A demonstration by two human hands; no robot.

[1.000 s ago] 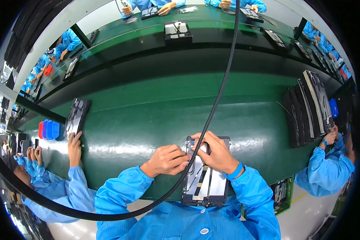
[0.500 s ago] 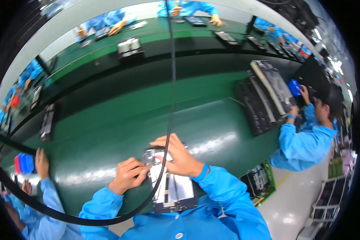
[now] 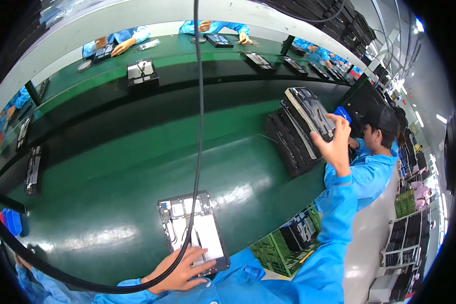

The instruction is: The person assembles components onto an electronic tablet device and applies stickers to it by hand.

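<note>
On the green bench in front of me lies an opened tablet [image 3: 213,234], its pale battery cells and dark circuit parts facing up. My left hand [image 3: 180,271] rests over its near left part with the fingers spread. To the right, my right hand [image 3: 335,144] is raised, thumb and fingers apart and nothing seen between them. It is nearest to a tilted stack of dark tablet-like units [image 3: 289,144], at its right side. The topmost unit [image 3: 309,106] shows its inner parts. Whether the fingers touch it, I cannot tell.
A black cable [image 3: 199,101] hangs across the view, passing in front of the tablet. A co-worker [image 3: 370,167] sits beyond the stack. A green crate [image 3: 273,253] with dark units stands below the bench edge. More opened tablets [image 3: 143,72] lie along the far shelf.
My right hand has left the tablet and moved up and right to the stack. My left hand has shifted to the tablet's near end and spread its fingers. The view has turned right.
</note>
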